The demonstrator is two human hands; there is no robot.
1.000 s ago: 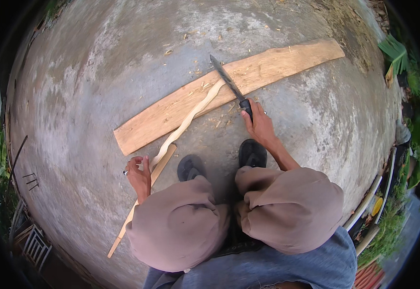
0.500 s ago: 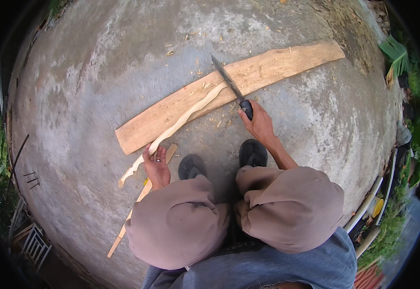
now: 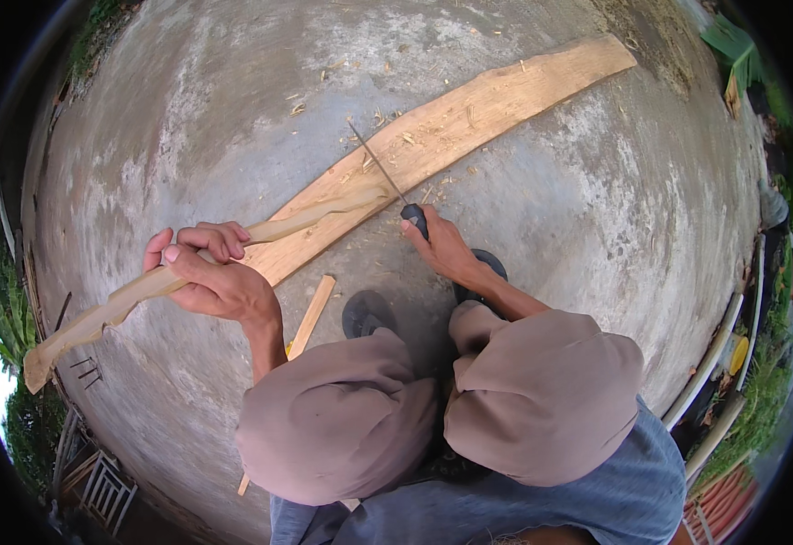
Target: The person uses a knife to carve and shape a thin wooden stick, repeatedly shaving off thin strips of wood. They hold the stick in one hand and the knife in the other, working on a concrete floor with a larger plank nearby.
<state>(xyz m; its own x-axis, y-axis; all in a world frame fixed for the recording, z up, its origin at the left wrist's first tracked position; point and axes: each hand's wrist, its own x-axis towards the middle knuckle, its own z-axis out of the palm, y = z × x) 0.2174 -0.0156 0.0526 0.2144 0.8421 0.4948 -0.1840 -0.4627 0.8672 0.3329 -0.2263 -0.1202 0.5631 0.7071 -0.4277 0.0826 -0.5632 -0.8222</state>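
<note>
On the concrete floor [image 3: 188, 109], a person squats over a long plank [image 3: 469, 118] lying flat, running from near the knees up toward the top right. The left hand [image 3: 210, 277] is clamped round a thin, wavy wooden strip [image 3: 133, 295]; one end sticks out past the hand to the lower left, the other reaches to the plank's near edge, by the blade. The right hand [image 3: 442, 245] is closed on the dark handle of a big knife [image 3: 387, 177], blade edge-on w/ its tip over the plank.

Progress, judging by how things lie: one strip looks split off or nearly so (can't tell if its far end is free), and most of the plank is whole, so plenty left. Chips are scattered around the cut.

Other bits: a short flat stick [image 3: 310, 318] on the floor between left arm & shoe [image 3: 366, 313], both shoes close under the work. Pipes [image 3: 714, 354] and greenery sit along the right rim, well apart. Knees crowd the near side; nothing else blocks the plank.
</note>
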